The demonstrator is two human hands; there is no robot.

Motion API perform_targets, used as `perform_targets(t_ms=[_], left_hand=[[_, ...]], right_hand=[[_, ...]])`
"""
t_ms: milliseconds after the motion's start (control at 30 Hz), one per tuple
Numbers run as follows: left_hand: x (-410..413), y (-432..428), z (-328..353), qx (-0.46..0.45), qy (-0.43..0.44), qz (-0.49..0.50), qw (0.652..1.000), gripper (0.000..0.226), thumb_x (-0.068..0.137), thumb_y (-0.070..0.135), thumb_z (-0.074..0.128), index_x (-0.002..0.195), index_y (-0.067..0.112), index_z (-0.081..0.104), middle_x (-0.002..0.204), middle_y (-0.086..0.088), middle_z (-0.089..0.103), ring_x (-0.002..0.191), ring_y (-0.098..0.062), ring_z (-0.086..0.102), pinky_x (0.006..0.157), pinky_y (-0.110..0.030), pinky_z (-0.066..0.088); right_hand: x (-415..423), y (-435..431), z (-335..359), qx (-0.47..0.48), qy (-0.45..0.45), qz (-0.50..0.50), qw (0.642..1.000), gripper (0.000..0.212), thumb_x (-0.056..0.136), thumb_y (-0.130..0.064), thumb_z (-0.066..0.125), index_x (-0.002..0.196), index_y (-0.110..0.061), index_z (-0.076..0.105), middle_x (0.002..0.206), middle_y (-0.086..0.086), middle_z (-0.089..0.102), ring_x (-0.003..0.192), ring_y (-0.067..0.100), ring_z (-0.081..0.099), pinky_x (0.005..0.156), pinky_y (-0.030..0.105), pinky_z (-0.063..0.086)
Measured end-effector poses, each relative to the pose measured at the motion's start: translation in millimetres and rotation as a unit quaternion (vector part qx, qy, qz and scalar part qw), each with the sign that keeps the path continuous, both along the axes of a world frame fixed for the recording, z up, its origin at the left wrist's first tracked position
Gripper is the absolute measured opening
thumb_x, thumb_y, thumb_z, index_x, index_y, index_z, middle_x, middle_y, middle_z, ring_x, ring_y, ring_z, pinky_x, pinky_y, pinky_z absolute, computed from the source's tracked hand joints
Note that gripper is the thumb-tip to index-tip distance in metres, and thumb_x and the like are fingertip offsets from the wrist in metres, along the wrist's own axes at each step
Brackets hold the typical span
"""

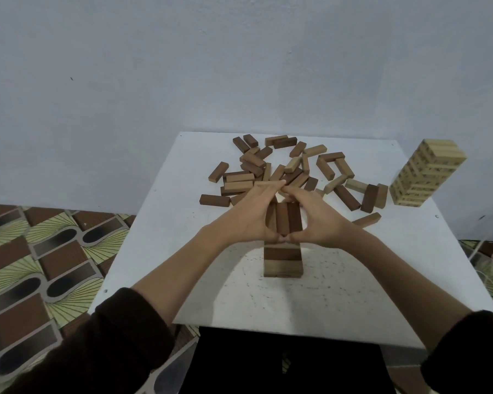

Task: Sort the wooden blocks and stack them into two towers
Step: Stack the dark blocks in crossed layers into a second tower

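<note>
Front-centre of table (pixel 353 294): dark tower (pixel 282 260). Its top layer is cupped between left hand (pixel 248 217) and right hand (pixel 319 220), thumbs and fingertips meeting around it. Behind, loose blocks (pixel 238 185) lie scattered; pale tower (pixel 427 173) stands far right

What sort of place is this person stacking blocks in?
Likely a room in a home: a small white table against a plain painted wall, patterned flooring, and loose wooden blocks for a stacking game.

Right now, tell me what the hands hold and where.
The top layer of the dark tower: left hand grips its left side, right hand its right side.
</note>
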State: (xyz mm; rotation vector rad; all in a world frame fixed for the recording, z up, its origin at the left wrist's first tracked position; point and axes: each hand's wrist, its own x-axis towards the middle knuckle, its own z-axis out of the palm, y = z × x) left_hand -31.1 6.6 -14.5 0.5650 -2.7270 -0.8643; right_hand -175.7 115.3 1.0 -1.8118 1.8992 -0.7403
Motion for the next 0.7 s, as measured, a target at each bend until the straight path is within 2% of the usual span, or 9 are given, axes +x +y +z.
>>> perform_targets(t_ms=[67, 100, 167, 300, 500, 700], left_hand=[[6, 10, -1, 0.007, -0.008, 0.003, 1.000, 0.110, 0.060, 0.037, 0.085, 0.147, 0.022, 0.019, 0.136, -0.007, 0.040, 0.123, -0.019, 0.037, 0.103, -0.034, 0.037], [10, 18, -2, 0.007, -0.010, 0.001, 1.000, 0.110, 0.060, 0.040, 0.084, 0.147, 0.023, 0.019, 0.133, -0.007, 0.042, 0.120, -0.019, 0.039, 0.102, -0.036, 0.038], [15, 28, -4, 0.010, -0.020, -0.005, 1.000, 0.111, 0.059, 0.043, 0.082, 0.147, 0.022, 0.017, 0.128, -0.005, 0.043, 0.113, -0.017, 0.041, 0.098, -0.039, 0.041], [25, 43, -12, 0.038, -0.062, -0.001, 0.997, 0.109, 0.066, 0.036, 0.083, 0.149, 0.023, 0.013, 0.122, -0.002, 0.043, 0.111, -0.012, 0.034, 0.097, -0.034, 0.039], [33, 49, -18, 0.036, -0.082, 0.002, 0.996, 0.118, 0.063, 0.047, 0.083, 0.150, 0.027, 0.006, 0.132, -0.002, 0.039, 0.121, -0.015, 0.032, 0.101, -0.036, 0.037], [36, 49, -20, 0.043, -0.093, 0.015, 0.995, 0.117, 0.066, 0.038, 0.084, 0.150, 0.025, 0.003, 0.133, -0.004, 0.040, 0.122, -0.017, 0.034, 0.104, -0.039, 0.036]], right_hand=[[3, 11, -1, 0.002, -0.013, 0.008, 1.000, 0.092, 0.065, -0.014, 0.084, 0.139, -0.023, 0.031, 0.116, -0.021, 0.043, 0.100, 0.000, 0.038, 0.088, 0.005, 0.030], [5, 18, -4, 0.012, -0.009, 0.007, 1.000, 0.092, 0.065, -0.016, 0.084, 0.140, -0.022, 0.030, 0.122, -0.018, 0.041, 0.102, -0.001, 0.038, 0.089, 0.005, 0.029], [10, 28, -8, 0.045, -0.002, -0.007, 0.999, 0.095, 0.067, -0.021, 0.083, 0.143, -0.022, 0.027, 0.128, -0.011, 0.039, 0.111, 0.004, 0.036, 0.092, 0.014, 0.030], [21, 42, -18, 0.086, 0.002, -0.015, 0.996, 0.095, 0.070, -0.026, 0.082, 0.145, -0.022, 0.024, 0.134, 0.000, 0.041, 0.119, 0.013, 0.033, 0.092, 0.020, 0.031], [20, 47, -22, 0.108, 0.015, -0.028, 0.994, 0.104, 0.067, -0.033, 0.084, 0.147, -0.023, 0.018, 0.140, -0.004, 0.037, 0.126, 0.011, 0.031, 0.096, 0.021, 0.029], [19, 49, -24, 0.108, 0.018, -0.031, 0.994, 0.101, 0.068, -0.029, 0.083, 0.147, -0.024, 0.018, 0.139, -0.003, 0.038, 0.126, 0.012, 0.031, 0.099, 0.023, 0.027]])
